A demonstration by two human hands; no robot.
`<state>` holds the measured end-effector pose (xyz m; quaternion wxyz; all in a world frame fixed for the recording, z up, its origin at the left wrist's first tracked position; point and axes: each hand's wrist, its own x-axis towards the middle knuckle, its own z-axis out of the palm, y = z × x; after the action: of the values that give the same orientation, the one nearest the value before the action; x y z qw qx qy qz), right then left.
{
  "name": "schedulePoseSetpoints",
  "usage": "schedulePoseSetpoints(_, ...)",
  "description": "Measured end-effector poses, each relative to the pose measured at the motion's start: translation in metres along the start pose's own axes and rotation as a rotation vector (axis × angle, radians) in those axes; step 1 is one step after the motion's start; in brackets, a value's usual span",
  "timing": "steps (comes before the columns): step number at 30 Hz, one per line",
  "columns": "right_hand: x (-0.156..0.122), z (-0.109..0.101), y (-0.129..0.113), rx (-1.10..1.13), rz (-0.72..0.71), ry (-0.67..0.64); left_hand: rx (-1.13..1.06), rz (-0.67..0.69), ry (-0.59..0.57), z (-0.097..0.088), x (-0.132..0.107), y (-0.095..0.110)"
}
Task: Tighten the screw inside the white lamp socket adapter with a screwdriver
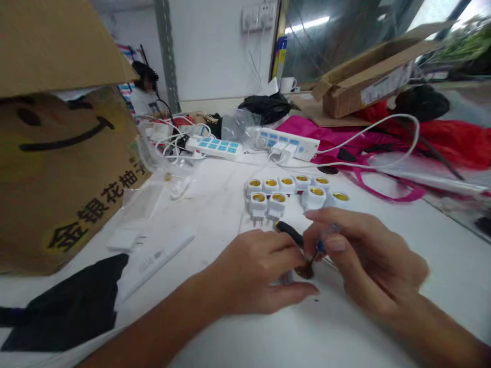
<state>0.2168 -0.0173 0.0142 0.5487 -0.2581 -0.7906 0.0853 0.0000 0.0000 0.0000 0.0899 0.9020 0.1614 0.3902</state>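
Note:
My left hand (257, 271) is closed around a white plug-in lamp socket (286, 277), mostly hidden under the fingers, its dark brassy mouth turned to the right. Between the thumb and fingers of my right hand (372, 266) is a small screwdriver (320, 246) with a clear and blue handle. Its shaft points down at the socket's mouth; I cannot tell whether the tip touches anything inside. A black and yellow tool handle (289, 232) lies just behind my hands. Beyond it, several white lamp sockets (276, 207) with gold-coloured threads stand in rows.
A large cardboard box (76, 194) fills the left side. White power strips (215, 147) and tangled cables lie at the back. A white plug adapter (125, 239) and black sheet (72, 306) are left. Pink fabric (307, 128) and an open carton (368, 76) stand back right. A person sits far left.

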Motion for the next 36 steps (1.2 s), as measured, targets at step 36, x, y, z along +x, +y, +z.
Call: schedulePoseSetpoints(36,0.011,0.0056,-0.0012,0.054,0.193,0.123,0.092,-0.143,-0.009,-0.0002,-0.0028,0.0041)
